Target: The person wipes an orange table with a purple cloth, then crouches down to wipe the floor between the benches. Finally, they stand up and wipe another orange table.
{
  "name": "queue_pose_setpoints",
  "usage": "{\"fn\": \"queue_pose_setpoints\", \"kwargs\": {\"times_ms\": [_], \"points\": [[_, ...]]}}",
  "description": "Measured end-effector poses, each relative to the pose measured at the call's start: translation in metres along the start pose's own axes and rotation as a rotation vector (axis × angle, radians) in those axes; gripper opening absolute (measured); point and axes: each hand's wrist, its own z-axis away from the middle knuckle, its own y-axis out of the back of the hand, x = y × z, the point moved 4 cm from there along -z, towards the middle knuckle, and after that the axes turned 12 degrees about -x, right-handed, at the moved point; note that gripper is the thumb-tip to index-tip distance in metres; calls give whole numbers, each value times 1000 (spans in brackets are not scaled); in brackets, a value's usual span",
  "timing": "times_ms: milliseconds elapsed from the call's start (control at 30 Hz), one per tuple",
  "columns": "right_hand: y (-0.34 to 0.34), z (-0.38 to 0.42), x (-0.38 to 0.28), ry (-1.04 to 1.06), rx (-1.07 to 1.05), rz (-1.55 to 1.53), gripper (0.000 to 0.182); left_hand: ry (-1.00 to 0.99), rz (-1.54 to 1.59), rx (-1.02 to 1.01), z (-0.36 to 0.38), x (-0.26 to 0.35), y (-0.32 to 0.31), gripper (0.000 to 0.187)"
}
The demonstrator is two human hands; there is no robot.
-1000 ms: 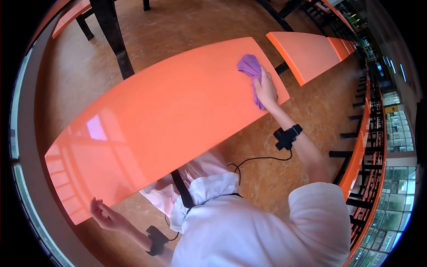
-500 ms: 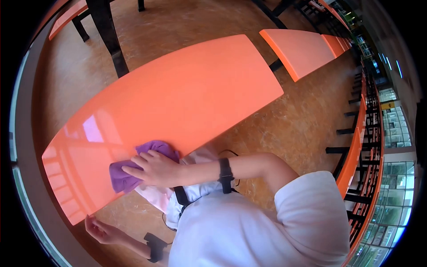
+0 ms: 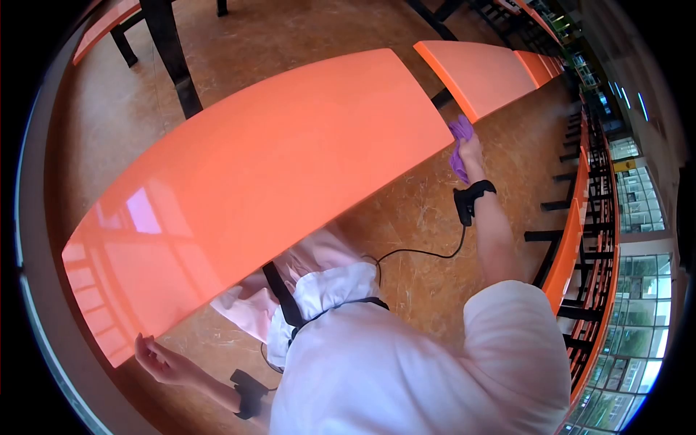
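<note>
A long orange table point(image 3: 275, 167) with a glossy top stretches across the view. My right hand point(image 3: 470, 154) is closed on a crumpled purple cloth point(image 3: 460, 148) beside the table's right end, at its near corner. The cloth hangs over the floor side of that corner. At the table's near left edge is my left hand point(image 3: 161, 362), its fingers loosely curled and a fingertip by the edge; it holds nothing that I can see. Black straps with small devices are round both wrists.
A second orange table point(image 3: 482, 76) stands beyond the right end. Rows of orange tables with black legs point(image 3: 573, 239) run along the right, near windows. A black cable point(image 3: 420, 251) trails from the right wrist. A grey ledge point(image 3: 36, 290) borders the left.
My right hand has swept with the purple cloth from the left part of the tabletop to its far right corner. My left hand has barely moved.
</note>
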Motion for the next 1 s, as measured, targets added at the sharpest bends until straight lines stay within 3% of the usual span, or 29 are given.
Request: {"fn": "queue_pose_setpoints", "kwargs": {"times_ms": [67, 167, 200, 267, 300, 367, 433, 500, 567, 633, 700, 733, 767, 833, 900, 933, 1000], "points": [[-5, -18, 43, 39, -157, -402, 38, 4, 66, 41, -1, -3, 4, 17], [-32, -32, 117, -172, 338, -719, 29, -8, 134, 96, 1, -14, 12, 16], [-36, -8, 101, -172, 299, -720, 29, 14, 81, 80, 2, -17, 14, 16], [-16, 57, 24, 60, 119, -852, 30, 12, 44, 67, 4, -12, 14, 14], [-26, 64, 12, 55, 97, -855, 30, -1, 47, 64, 5, -12, 13, 14], [-38, 85, -30, 565, 4, -397, 40, 12, 45, 52, 6, -10, 9, 13], [-54, 143, -93, 628, -51, 49, 43, 24, 42, 30, 6, -3, 5, 13], [-71, 192, -138, 667, -225, 63, 49, 7, 54, 31, 7, 7, 2, 13], [-95, 248, -174, 869, -333, 159, 54, -18, 36, 42, 8, 13, 3, 13], [-115, 309, -210, 1187, -290, 268, 56, -18, 44, 45, 12, 11, 4, 13], [-139, 367, -237, 1361, -458, 175, 63, -3, 37, 52, 15, 9, 8, 13], [-143, 397, -250, 1501, -468, 55, 60, 11, 35, 53, 17, 9, 11, 14], [-156, 426, -254, 1662, -374, 180, 55, 7, 30, 56, 17, 10, 15, 14], [-167, 464, -269, 1872, -483, -17, 54, -34, 11, 111, 17, 11, 26, 15], [-171, 472, -280, 1809, -825, -193, 52, -42, -39, 136, 18, 7, 42, 15], [-164, 467, -286, 1822, -831, -207, 52, -47, 32, 202, 20, 3, 50, 15], [-149, 418, -294, 1458, -919, -523, 43, -17, 105, 299, 26, -4, 63, 15]]}}
